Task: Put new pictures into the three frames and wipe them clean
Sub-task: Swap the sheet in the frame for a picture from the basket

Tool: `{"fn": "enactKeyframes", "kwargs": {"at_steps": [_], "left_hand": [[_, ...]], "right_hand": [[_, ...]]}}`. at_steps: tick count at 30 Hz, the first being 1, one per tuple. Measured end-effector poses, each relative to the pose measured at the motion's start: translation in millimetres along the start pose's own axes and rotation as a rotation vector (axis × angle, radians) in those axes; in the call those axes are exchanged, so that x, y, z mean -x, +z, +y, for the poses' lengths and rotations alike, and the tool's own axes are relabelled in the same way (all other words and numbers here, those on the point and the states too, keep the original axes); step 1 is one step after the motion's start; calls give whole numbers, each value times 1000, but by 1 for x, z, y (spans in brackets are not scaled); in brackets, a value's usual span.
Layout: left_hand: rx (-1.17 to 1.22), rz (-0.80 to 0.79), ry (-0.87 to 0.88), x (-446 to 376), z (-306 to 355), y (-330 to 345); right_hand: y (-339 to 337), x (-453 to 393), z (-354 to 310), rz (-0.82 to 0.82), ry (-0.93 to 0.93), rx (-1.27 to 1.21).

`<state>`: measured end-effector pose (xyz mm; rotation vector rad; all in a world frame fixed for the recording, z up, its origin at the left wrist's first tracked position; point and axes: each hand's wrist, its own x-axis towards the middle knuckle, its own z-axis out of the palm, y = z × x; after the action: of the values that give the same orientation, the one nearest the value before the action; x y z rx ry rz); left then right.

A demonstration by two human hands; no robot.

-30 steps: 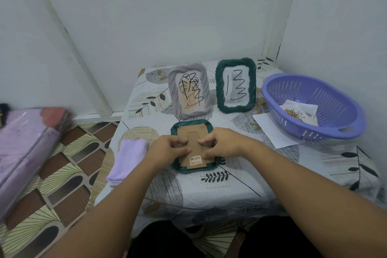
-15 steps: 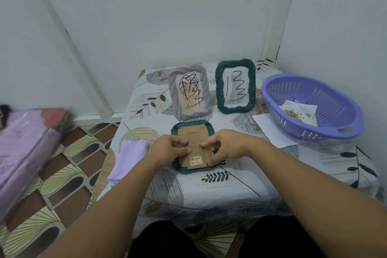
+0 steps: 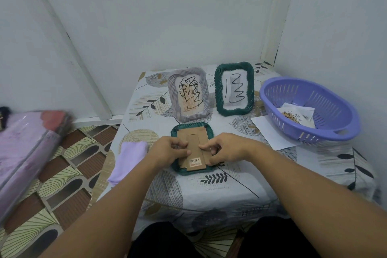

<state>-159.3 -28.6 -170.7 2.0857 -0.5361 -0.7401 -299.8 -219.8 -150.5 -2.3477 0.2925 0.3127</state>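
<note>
Hands working on a face-down frame

Cardboard backing [image 3: 193,148], flat and brown with a barcode sticker, is lying inside the ropy green frame [image 3: 192,149] on the leaf-print tablecloth [image 3: 230,184]. Left hand [image 3: 167,150] and right hand [image 3: 225,148] are pinching its side edges with curled fingers, barely shifting from a second ago.

Two bare forearms reach in from the bottom edge, one at each side. No sleeves, watch, bracelets or rings show anywhere on them. The left hand [image 3: 169,150] and right hand [image 3: 225,148] are bare too, without gloves. The fingers [image 3: 180,144] are short, with nails trimmed close and unpainted. At the very bottom, between the arms, two dark rounded shapes show the legs in black clothing; its cut and fabric cannot be made out.
</note>
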Motion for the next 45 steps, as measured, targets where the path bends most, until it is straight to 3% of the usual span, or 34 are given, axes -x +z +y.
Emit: {"fn": "enactKeyframes", "kwargs": {"at_steps": [22,27,29,34,39,42,45], "left_hand": [[-39,17,-3,9,7,-1],[51,-4,-37,13,7,-3],[5,46,3,15,7,-4],[-326,362,89,28,4,-10],[-545,313,60,42,8,-10],[-500,301,38,42,9,-11],[-457,296,5,41,10,-12]], "right_hand": [[4,3,0,13,57,-195],[4,4,-7,71,107,-269],[5,4,-8,83,117,-283],[5,4,-9,95,114,-277],[5,5,-11,120,105,-259],[2,9,-12,149,90,-229],[-2,13,-12,305,80,-83]]}}
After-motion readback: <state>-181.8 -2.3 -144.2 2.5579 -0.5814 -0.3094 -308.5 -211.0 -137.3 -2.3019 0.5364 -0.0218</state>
